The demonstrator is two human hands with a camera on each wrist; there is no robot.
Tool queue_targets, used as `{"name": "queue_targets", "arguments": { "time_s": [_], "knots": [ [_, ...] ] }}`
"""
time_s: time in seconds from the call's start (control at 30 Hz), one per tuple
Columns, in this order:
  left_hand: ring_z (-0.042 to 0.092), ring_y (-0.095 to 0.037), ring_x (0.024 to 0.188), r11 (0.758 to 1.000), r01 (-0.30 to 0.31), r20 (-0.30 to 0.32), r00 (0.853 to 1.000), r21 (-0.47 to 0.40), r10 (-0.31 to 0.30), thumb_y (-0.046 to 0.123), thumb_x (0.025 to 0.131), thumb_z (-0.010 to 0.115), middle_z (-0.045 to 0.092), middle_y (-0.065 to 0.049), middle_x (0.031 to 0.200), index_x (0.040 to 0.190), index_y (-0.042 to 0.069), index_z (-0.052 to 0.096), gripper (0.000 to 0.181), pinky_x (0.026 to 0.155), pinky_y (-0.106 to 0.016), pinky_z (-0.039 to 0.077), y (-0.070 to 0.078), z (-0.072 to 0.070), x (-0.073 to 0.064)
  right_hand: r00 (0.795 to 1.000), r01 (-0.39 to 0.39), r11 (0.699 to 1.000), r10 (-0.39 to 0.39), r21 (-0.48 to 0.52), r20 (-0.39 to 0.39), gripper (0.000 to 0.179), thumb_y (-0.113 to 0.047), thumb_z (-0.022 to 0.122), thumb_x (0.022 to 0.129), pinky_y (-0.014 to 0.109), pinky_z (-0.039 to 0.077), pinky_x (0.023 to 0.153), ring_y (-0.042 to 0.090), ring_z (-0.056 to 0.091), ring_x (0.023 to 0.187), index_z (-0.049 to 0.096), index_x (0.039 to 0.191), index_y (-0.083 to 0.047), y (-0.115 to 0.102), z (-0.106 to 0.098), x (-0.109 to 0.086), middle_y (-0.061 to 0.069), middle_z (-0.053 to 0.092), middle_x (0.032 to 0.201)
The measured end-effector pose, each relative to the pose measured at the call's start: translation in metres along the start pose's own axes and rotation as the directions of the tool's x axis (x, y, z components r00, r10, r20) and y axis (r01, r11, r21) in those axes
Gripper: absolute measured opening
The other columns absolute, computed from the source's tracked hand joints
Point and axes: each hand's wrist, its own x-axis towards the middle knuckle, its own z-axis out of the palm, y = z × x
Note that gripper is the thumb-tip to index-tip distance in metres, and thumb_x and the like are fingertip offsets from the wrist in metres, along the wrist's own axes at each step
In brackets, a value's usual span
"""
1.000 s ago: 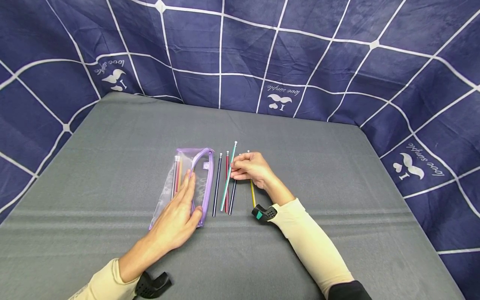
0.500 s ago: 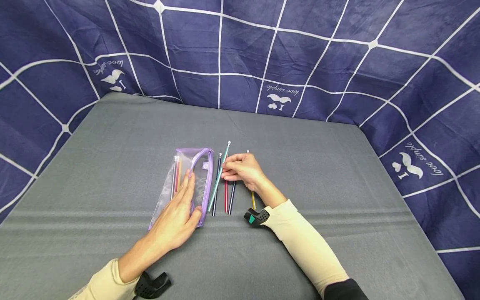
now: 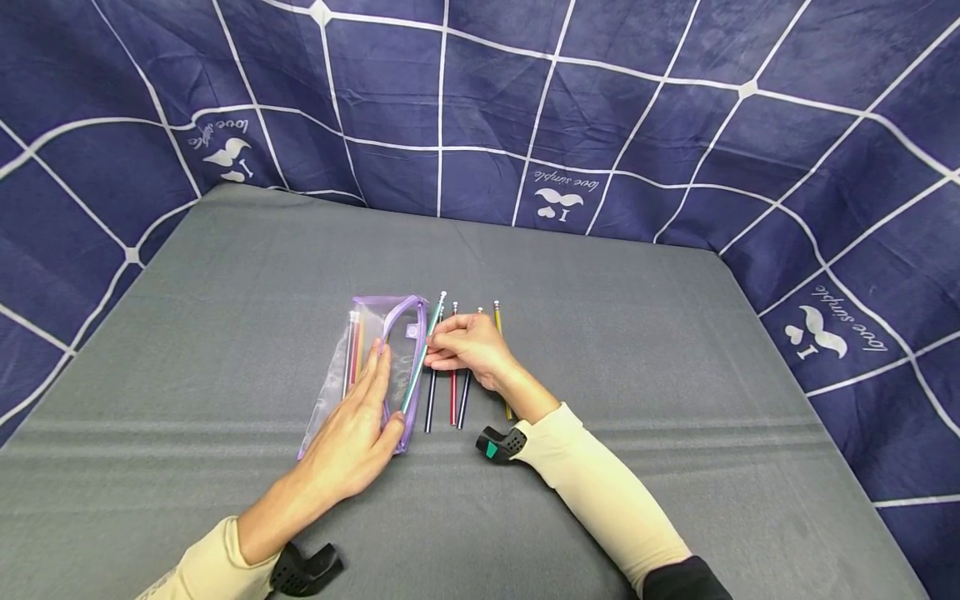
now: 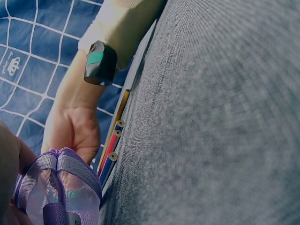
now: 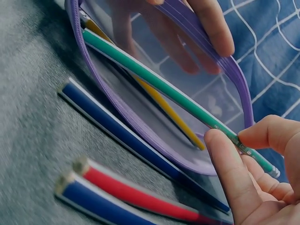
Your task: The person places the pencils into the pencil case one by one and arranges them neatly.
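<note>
My left hand (image 3: 352, 433) lies over a clear pencil pouch (image 3: 322, 417) with purple zip edging, gripping the raised edge of its open mouth (image 5: 241, 89). Between thumb and fingertips, my right hand (image 3: 476, 350) pinches a green pencil (image 5: 159, 84) near its eraser end. The pencil's other end reaches inside the pouch's mouth. Several pencils are inside the pouch, including a yellow one (image 5: 173, 117). Just right of the pouch lie a navy pencil (image 3: 430, 408), a red pencil (image 3: 453, 400) and another navy pencil (image 3: 464, 400), partly covered by my right hand.
A yellow pencil (image 3: 497, 317) lies farther right, partly beneath the right wrist. Everything rests on a grey cloth-covered table (image 3: 637, 333). A navy curtain (image 3: 487, 100) with white lines rises behind the table and along its sides.
My right hand has moved left with the green pencil, from above the loose pencils to the pouch's mouth, where one end is now inside. My left hand has stayed on the pouch.
</note>
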Motion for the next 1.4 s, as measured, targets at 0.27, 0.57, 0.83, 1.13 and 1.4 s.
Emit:
{"name": "queue_targets", "arguments": {
  "time_s": [0.27,0.57,0.83,1.13,1.4],
  "knots": [
    [0.021,-0.037,0.146,1.0,-0.012,-0.004,1.0,0.003,0.012,0.008,0.09,0.059,0.012,-0.025,0.161,0.154,-0.009,0.014,0.08,0.115,-0.054,0.024,-0.001,-0.001,0.0,0.998,-0.036,0.999,0.037,-0.019,0.054,0.009,0.012,0.058,0.086,0.025,0.058,0.06,0.016,0.069,0.061,0.06,0.094,0.008,0.003,0.012,-0.002,0.011,0.067,0.069],
    [0.02,-0.035,0.147,1.0,-0.021,-0.01,1.0,0.0,0.021,0.007,0.089,0.058,0.013,-0.025,0.161,0.153,-0.01,0.016,0.078,0.115,-0.054,0.023,-0.002,-0.001,0.0,0.993,-0.068,0.997,0.07,-0.027,0.092,0.013,0.012,0.059,0.087,0.027,0.059,0.063,0.017,0.069,0.062,0.061,0.1,0.014,0.004,0.021,-0.001,0.012,0.068,0.071],
    [0.021,-0.036,0.147,1.0,-0.031,-0.018,0.999,-0.002,0.031,0.007,0.088,0.059,0.014,-0.025,0.161,0.153,-0.009,0.016,0.08,0.115,-0.054,0.023,-0.002,0.0,0.0,0.986,-0.039,0.997,0.049,-0.065,0.157,0.023,0.011,0.054,0.092,0.028,0.059,0.065,0.017,0.069,0.065,0.059,0.11,0.023,0.002,0.024,-0.003,0.012,0.067,0.074],
    [0.02,-0.037,0.146,0.999,-0.032,-0.016,0.999,-0.011,0.032,0.007,0.089,0.059,0.012,-0.025,0.161,0.153,-0.01,0.015,0.08,0.115,-0.055,0.023,-0.002,-0.001,0.0,0.988,-0.034,0.998,0.042,-0.057,0.148,0.022,0.011,0.056,0.091,0.026,0.059,0.063,0.016,0.069,0.064,0.059,0.11,0.023,0.001,0.022,-0.003,0.011,0.067,0.073],
    [0.02,-0.037,0.147,1.0,-0.03,-0.016,0.999,-0.009,0.03,0.007,0.089,0.059,0.012,-0.025,0.161,0.153,-0.009,0.015,0.08,0.115,-0.056,0.023,-0.002,-0.001,0.0,0.987,-0.038,0.997,0.047,-0.06,0.152,0.022,0.011,0.056,0.092,0.027,0.059,0.063,0.016,0.069,0.064,0.059,0.11,0.023,-0.001,0.022,-0.004,0.011,0.068,0.072]
  ]
}}
